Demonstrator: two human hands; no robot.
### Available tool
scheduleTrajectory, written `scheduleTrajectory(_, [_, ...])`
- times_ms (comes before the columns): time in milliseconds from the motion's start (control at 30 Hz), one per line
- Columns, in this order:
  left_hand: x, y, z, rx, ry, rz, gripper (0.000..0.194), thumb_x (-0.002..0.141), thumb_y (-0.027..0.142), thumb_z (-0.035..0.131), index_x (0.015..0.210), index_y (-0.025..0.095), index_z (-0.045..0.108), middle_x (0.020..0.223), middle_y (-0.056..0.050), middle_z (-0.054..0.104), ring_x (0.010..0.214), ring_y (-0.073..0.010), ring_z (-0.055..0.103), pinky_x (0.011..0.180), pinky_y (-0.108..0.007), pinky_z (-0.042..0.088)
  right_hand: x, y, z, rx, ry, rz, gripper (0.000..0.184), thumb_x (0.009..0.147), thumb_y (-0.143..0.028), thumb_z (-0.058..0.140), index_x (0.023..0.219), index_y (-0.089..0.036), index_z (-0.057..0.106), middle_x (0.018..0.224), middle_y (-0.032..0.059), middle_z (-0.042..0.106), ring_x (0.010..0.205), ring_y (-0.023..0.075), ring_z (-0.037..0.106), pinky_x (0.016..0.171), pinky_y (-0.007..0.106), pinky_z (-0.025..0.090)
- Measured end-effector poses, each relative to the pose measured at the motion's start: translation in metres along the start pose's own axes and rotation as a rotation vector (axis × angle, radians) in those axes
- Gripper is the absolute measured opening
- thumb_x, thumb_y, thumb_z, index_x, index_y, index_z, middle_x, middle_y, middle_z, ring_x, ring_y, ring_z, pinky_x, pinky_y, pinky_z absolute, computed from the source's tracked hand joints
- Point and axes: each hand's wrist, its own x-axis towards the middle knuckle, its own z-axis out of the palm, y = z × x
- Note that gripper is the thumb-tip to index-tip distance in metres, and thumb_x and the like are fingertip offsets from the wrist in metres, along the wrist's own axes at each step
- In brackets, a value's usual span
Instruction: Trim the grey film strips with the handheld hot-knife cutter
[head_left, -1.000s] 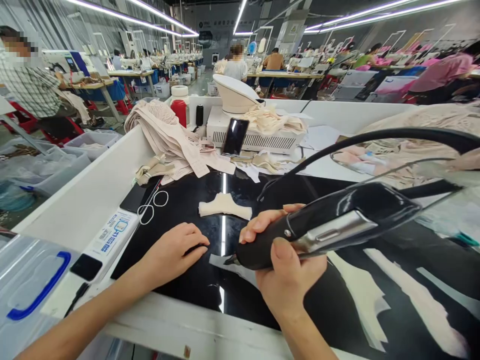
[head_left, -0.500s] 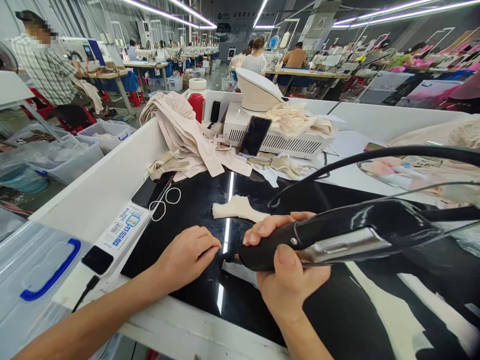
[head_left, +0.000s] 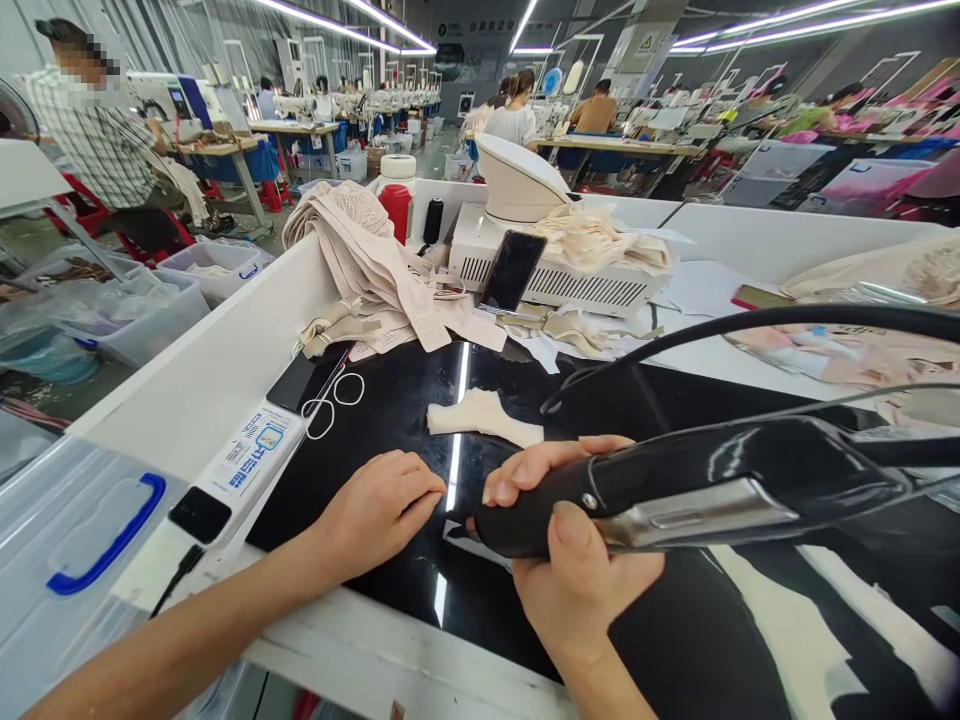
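Observation:
My right hand grips a black handheld tool with a metal lever along its side and a thick black hose behind. The tool's dark nose points left, just above a narrow whitish strip on the glossy black work surface. My left hand rests left of it, fingers curled and thumb and forefinger pinched; anything between them is hidden or too small to see. A cream shaped pad piece lies beyond both hands. Larger cream pieces lie on the right.
A phone leans on a white vented box at the back. Beige fabric strips drape over the low left wall. A dark phone, a white carton and elastic loops lie left. Several people sit at sewing machines beyond.
The tool and my right hand have shifted and tilted slightly, so less of the whitish strip shows. My left hand holds nearly the same pose. The whole view has moved a little.

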Motion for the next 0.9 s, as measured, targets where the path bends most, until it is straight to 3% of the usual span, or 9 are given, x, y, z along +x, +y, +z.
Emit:
scheduleTrajectory(200, [-0.001,0.001,-0.003,-0.022,-0.064,0.122,0.026,0.095,0.009,0.049,0.106,0.020,0.071,0.098,-0.004,0.071,0.091,-0.0170,0.064,0.083,-0.030,0.052,0.000,-0.003,0.000,-0.050,-0.024,0.002,0.030,0.088,-0.032,0.071,0.111,-0.028,0.053,0.079,-0.0032,0.060,0.062,0.0147,0.059,0.057,0.033,0.054])
scheduleTrajectory(367, [-0.005,-0.003,-0.004,0.033,-0.160,0.264,0.042,0.085,0.001,0.050,0.111,0.025,0.072,0.111,-0.004,0.070,0.104,-0.0179,0.064,0.095,-0.034,0.050,0.011,-0.027,-0.010,-0.086,0.009,-0.026,0.046,0.080,-0.038,0.080,0.118,-0.031,0.055,0.082,-0.0024,0.062,0.063,0.0169,0.061,0.059,0.035,0.055])
scheduleTrajectory(467, [-0.007,-0.004,-0.003,0.049,-0.163,0.297,0.039,0.085,0.001,0.052,0.107,0.025,0.072,0.112,-0.003,0.069,0.106,-0.0179,0.063,0.097,-0.034,0.049,0.018,-0.041,-0.021,-0.154,0.010,-0.021,0.047,0.079,-0.038,0.082,0.119,-0.030,0.057,0.086,-0.0008,0.064,0.068,0.0181,0.063,0.061,0.037,0.057])
scheduleTrajectory(633, [-0.010,0.004,-0.003,-0.008,-0.185,0.362,0.032,0.088,0.004,0.052,0.102,0.024,0.073,0.105,-0.003,0.070,0.100,-0.0173,0.063,0.094,-0.033,0.049,0.023,-0.050,-0.029,-0.356,0.022,-0.070,0.033,0.077,-0.033,0.083,0.101,-0.023,0.063,0.089,0.0023,0.067,0.072,0.0185,0.068,0.055,0.032,0.057])
scheduleTrajectory(800, [-0.004,0.017,-0.008,-0.087,-0.273,0.404,0.026,0.093,0.007,0.050,0.099,0.022,0.071,0.094,-0.003,0.070,0.090,-0.0165,0.064,0.087,-0.031,0.050,0.021,-0.047,-0.029,-0.237,0.079,-0.074,0.035,0.077,-0.034,0.082,0.102,-0.026,0.059,0.082,-0.0024,0.067,0.061,0.0152,0.065,0.053,0.032,0.056])
scheduleTrajectory(900, [0.010,0.021,-0.013,-0.108,-0.353,0.382,0.021,0.099,0.011,0.049,0.104,0.020,0.067,0.099,-0.003,0.070,0.096,-0.0165,0.064,0.094,-0.032,0.049,0.018,-0.044,-0.031,-0.209,0.109,-0.071,0.037,0.078,-0.037,0.082,0.104,-0.026,0.059,0.079,-0.0031,0.065,0.058,0.0155,0.063,0.052,0.033,0.054])
